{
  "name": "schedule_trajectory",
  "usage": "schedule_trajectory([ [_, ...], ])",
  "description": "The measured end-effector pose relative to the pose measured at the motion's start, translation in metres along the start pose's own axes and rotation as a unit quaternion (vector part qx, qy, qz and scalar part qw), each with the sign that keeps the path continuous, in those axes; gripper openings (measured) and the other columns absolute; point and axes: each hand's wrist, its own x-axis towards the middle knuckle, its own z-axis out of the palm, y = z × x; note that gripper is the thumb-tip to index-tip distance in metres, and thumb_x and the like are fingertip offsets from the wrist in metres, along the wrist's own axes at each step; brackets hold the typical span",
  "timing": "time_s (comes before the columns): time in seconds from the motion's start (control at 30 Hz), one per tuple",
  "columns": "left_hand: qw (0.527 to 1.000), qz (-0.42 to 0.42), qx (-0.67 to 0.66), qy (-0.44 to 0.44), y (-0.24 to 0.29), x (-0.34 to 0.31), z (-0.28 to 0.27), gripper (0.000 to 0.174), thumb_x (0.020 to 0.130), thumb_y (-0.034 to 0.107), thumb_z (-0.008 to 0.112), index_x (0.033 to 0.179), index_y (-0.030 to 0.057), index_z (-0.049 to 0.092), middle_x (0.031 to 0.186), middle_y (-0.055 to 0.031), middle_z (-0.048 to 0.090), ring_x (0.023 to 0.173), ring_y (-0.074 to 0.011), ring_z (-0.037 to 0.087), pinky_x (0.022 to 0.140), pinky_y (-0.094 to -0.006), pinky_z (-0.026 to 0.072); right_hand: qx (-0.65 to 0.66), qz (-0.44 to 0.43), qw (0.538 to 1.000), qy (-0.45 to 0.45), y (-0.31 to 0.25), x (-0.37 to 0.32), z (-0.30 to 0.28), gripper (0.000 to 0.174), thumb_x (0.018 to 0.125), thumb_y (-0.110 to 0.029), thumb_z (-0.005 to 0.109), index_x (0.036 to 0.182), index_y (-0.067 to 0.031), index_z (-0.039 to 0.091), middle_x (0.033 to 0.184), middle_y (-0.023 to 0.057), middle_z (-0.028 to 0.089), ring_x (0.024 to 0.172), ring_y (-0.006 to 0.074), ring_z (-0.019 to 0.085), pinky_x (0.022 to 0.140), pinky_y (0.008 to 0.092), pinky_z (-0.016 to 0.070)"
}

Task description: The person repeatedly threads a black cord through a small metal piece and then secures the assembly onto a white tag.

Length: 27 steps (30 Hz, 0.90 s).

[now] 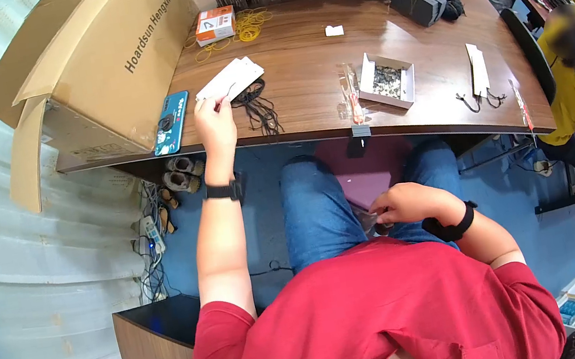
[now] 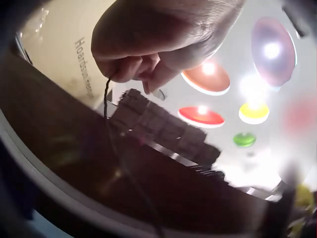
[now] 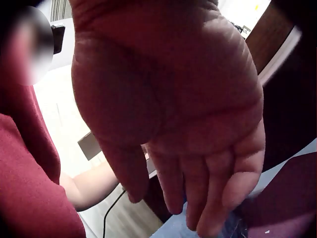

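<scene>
My left hand (image 1: 215, 119) is over the table's front edge, at the near end of a stack of white tags (image 1: 230, 79). Its thumb and fingers pinch a black cord (image 2: 106, 99), which hangs down from them in the left wrist view. More black cords (image 1: 258, 109) lie in a loose bundle beside the tags. Down at my lap, my right hand (image 1: 415, 204) is palm down over the thigh. The right wrist view shows its fingers (image 3: 198, 198) loosely extended with nothing gripped. A bit of clear plastic (image 1: 365, 220) shows near its fingertips in the head view.
A blue phone (image 1: 172, 124) and a large cardboard box (image 1: 111, 64) stand at the left. Yellow rubber bands (image 1: 252, 24) lie by a small orange-white box (image 1: 215, 25). A white tray (image 1: 388, 81) of small metal pieces sits right of centre. Corded tags (image 1: 478, 70) lie farther right.
</scene>
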Motion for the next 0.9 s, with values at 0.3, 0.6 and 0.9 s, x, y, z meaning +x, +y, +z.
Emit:
schedule_trajectory([
  [0.3, 0.959, 0.107, 0.252, -0.065, -0.026, 0.012, 0.011, 0.013, 0.074, 0.008, 0.068, 0.081, -0.0029, 0.066, 0.087, -0.0188, 0.059, 0.084, -0.0343, 0.058, 0.076, -0.0409, 0.047, 0.062, -0.044, 0.992, 0.097, 0.006, 0.001, 0.013, 0.03, 0.081, -0.023, 0.062, 0.104, -0.0046, 0.063, 0.093, 0.0169, 0.065, 0.088, 0.035, 0.061, 0.077, 0.0401, 0.0485],
  [0.6, 0.999, -0.02, -0.037, -0.033, 0.017, 0.009, -0.011, 0.014, 0.081, 0.01, 0.066, 0.078, -0.0043, 0.066, 0.069, -0.0055, 0.06, 0.057, -0.0145, 0.053, 0.056, -0.0281, 0.0426, 0.04, -0.049, 0.989, 0.135, -0.004, -0.006, -0.003, 0.026, 0.08, -0.022, 0.064, 0.098, -0.0042, 0.065, 0.095, 0.0171, 0.065, 0.086, 0.0348, 0.061, 0.074, 0.0384, 0.0497],
  [0.9, 0.795, -0.317, -0.371, -0.361, 0.113, -0.148, 0.025, 0.011, 0.086, 0.013, 0.064, 0.082, 0.0031, 0.067, 0.069, 0.0034, 0.055, 0.051, -0.0023, 0.037, 0.045, -0.018, 0.028, 0.531, -0.033, 0.762, 0.37, -0.009, 0.021, -0.009, 0.019, 0.093, -0.016, 0.054, 0.101, -0.0001, 0.06, 0.079, 0.0024, 0.062, 0.054, 0.0058, 0.051, 0.05, 0.0185, 0.0382],
])
